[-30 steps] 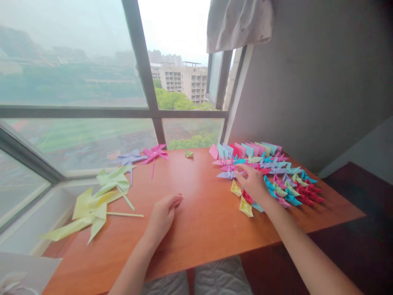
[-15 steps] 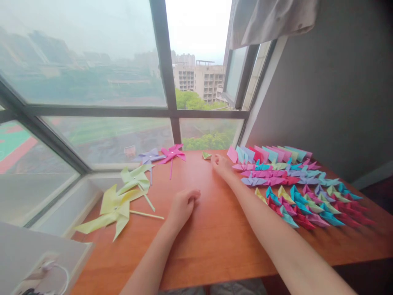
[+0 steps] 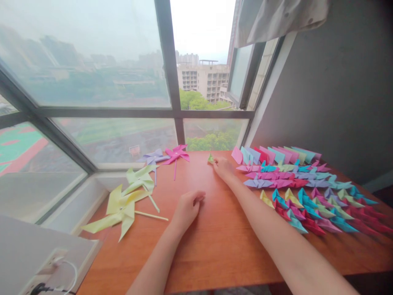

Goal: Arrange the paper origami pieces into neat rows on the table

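At the far side of the table, my right hand pinches the edge of a small green folded paper, which stands upright against the fingertips. My left hand rests nearer, on the wooden table, its fingers loosely bent with a gap to the thumb and nothing visible in them. To the right of my right hand stretch rows of folded paper cranes in several colours. Paper pinwheels on sticks lie to the left: a yellow pinwheel, a pale green pinwheel, a lilac pinwheel and a magenta pinwheel.
Flat folded papers stand in a row along the back right, and more pointed folded papers fill the right front. A window borders the far edge. At the lower left, a wall socket has a white cable plugged in.
The green folded paper has turned from lying low to standing upright at my right fingertips. My left fingers have straightened slightly. The whole view has shifted a little.
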`<state>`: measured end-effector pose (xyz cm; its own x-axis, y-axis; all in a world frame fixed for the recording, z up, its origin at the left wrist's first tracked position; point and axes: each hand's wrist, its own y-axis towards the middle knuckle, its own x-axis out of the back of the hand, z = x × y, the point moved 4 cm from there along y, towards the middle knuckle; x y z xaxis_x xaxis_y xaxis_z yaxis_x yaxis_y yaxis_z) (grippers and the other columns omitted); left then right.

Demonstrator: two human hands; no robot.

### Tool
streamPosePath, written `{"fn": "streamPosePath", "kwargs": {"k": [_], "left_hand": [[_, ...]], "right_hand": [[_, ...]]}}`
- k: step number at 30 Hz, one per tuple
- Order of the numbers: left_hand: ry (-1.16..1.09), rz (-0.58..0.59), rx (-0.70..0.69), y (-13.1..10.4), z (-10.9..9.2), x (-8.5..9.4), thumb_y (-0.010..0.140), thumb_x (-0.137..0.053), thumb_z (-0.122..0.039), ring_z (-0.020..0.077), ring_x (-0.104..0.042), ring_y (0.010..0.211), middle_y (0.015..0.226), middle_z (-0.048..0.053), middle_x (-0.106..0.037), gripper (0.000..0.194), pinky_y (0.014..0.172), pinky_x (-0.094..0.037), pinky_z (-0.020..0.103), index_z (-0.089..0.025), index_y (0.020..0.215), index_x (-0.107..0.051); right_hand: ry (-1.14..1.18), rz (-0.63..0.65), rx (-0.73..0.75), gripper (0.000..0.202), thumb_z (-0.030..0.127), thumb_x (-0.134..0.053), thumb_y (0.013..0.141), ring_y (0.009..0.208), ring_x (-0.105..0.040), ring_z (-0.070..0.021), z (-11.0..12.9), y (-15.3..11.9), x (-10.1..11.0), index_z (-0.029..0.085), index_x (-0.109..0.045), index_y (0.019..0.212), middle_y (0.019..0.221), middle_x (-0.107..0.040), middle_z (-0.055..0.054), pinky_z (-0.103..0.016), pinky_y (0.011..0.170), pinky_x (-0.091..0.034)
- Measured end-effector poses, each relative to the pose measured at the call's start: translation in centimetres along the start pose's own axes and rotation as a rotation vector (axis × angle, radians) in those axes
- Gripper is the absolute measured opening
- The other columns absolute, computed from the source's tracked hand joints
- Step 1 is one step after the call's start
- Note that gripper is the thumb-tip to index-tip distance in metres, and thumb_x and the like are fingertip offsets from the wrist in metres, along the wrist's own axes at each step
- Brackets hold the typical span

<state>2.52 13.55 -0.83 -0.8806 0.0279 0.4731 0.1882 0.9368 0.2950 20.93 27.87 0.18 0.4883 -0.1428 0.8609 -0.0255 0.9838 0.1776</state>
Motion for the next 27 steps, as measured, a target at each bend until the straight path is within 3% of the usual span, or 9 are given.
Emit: {"fn": "streamPosePath", "kwargs": {"k": [6,11,16,21,27], "left_hand": [[-0.205,0.018,0.073,0.0,0.3,0.0,0.076,-0.055,-0.010,0.0220,-0.074,0.088,0.093,0.008,-0.077,0.032,0.080,-0.059,0.035,-0.018,0.102,-0.073],[-0.425,0.034,0.137,-0.5,-0.6,-0.1,0.077,-0.053,-0.013,0.0253,-0.073,0.097,0.101,0.010,-0.076,0.031,0.085,-0.059,0.041,-0.016,0.102,-0.071],[-0.641,0.029,0.144,-1.2,-3.0,-0.5,0.071,-0.056,-0.011,0.0269,-0.064,0.116,0.116,0.011,-0.072,0.036,0.103,-0.049,0.048,-0.017,0.105,-0.068],[-1.089,0.082,0.208,-2.3,-6.1,-1.4,0.067,-0.066,-0.008,0.0296,-0.057,0.125,0.126,0.012,-0.068,0.054,0.109,-0.041,0.049,-0.021,0.119,-0.064],[-1.076,0.172,0.277,-3.3,-8.9,-2.8,0.079,-0.067,-0.018,0.0291,-0.059,0.122,0.123,0.012,-0.070,0.031,0.105,-0.045,0.044,-0.019,0.110,-0.070]], "right_hand": [[0.026,-0.018,-0.013,0.025,0.032,-0.052,0.092,0.088,-0.067,-0.0183,1.6,-5.7,2.1,0.024,-0.072,0.105,0.097,-0.074,-0.006,-0.025,0.077,-0.047],[0.162,-0.065,0.055,0.020,0.023,-0.059,0.085,0.080,-0.067,-0.0170,2.7,-10.9,5.0,0.025,-0.072,0.099,0.093,-0.075,-0.003,-0.025,0.074,-0.048],[0.257,-0.114,0.124,0.017,0.019,-0.058,0.084,0.074,-0.066,-0.0162,2.0,-15.7,8.0,0.022,-0.072,0.094,0.090,-0.074,-0.003,-0.027,0.070,-0.049],[0.312,-0.118,0.159,0.015,0.018,-0.056,0.087,0.068,-0.064,-0.0138,0.4,-19.7,10.4,0.021,-0.070,0.092,0.087,-0.072,-0.002,-0.025,0.062,-0.048],[0.260,-0.074,0.357,0.015,0.016,-0.055,0.090,0.078,-0.064,-0.0141,0.5,-22.9,13.0,0.022,-0.068,0.092,0.086,-0.069,-0.002,-0.025,0.071,-0.048]]}}
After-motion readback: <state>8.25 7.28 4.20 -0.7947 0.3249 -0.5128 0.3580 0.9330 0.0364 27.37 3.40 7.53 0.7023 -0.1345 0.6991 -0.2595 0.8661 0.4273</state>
